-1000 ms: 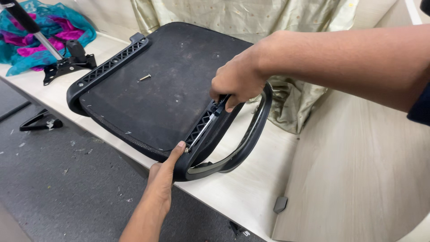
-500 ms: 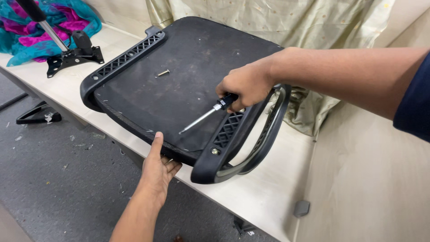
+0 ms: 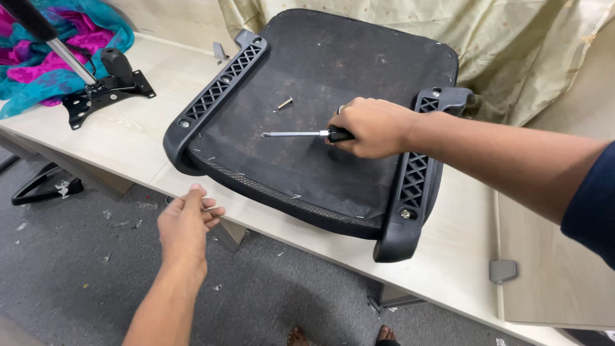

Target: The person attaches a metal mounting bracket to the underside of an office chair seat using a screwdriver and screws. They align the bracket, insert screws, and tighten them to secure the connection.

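Observation:
A black chair seat (image 3: 320, 70) lies upside down on a pale wooden table (image 3: 122, 141), with a black armrest bracket along its left side (image 3: 218, 90) and another along its right side (image 3: 410, 186). My right hand (image 3: 375, 127) grips the black handle of a screwdriver (image 3: 291, 134), whose shaft lies flat over the seat and points left. A loose screw (image 3: 284, 103) rests on the seat just beyond the tip. My left hand (image 3: 184, 224) hovers off the table's near edge, its fingertips pinched on what looks like a small metal screw.
A black chair mechanism with a metal rod (image 3: 102, 90) sits at the table's far left beside a teal and pink cloth (image 3: 38, 70). Beige fabric (image 3: 512, 45) hangs behind the seat. A black part (image 3: 38, 186) and debris lie on the grey floor. My toes (image 3: 298, 336) show below.
My right hand has swung the screwdriver from the right armrest bracket to the middle of the seat. My left hand has let go of the seat's front edge and drawn back, fingers pinched.

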